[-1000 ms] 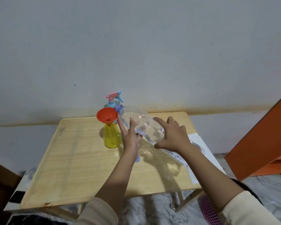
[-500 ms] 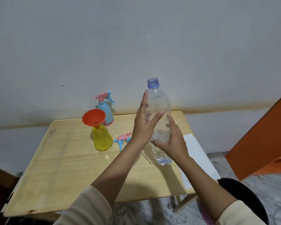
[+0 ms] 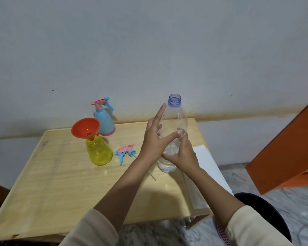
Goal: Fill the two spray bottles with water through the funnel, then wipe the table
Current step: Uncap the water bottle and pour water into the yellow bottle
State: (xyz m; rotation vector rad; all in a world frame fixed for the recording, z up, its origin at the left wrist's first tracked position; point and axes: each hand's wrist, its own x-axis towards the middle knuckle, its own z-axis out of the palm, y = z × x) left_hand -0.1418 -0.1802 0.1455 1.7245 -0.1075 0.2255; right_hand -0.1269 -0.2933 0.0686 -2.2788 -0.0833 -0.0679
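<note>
Wooden bench (image 3: 52, 183) carries the yellow spray bottle (image 3: 99, 151), taken here as reference. Clear water bottle (image 3: 176, 121): upright, right of the reference, neck open; whether its base touches the bench is unclear. Right hand (image 3: 183, 157) grasps its lower body, fingers wrapped round. Left hand (image 3: 155, 141) lies released against its left flank, fingers straight, thumb stretched across the front. Blue spray bottle (image 3: 104, 121): capped, just behind the reference. Orange funnel (image 3: 84, 127): seated in the reference's neck, tilted. Loose trigger head (image 3: 125, 151): on its side, just right of the reference.

Funnel (image 3: 85, 127) in bottle (image 3: 99, 151) (sprayer (image 3: 104, 121) behind).
</note>
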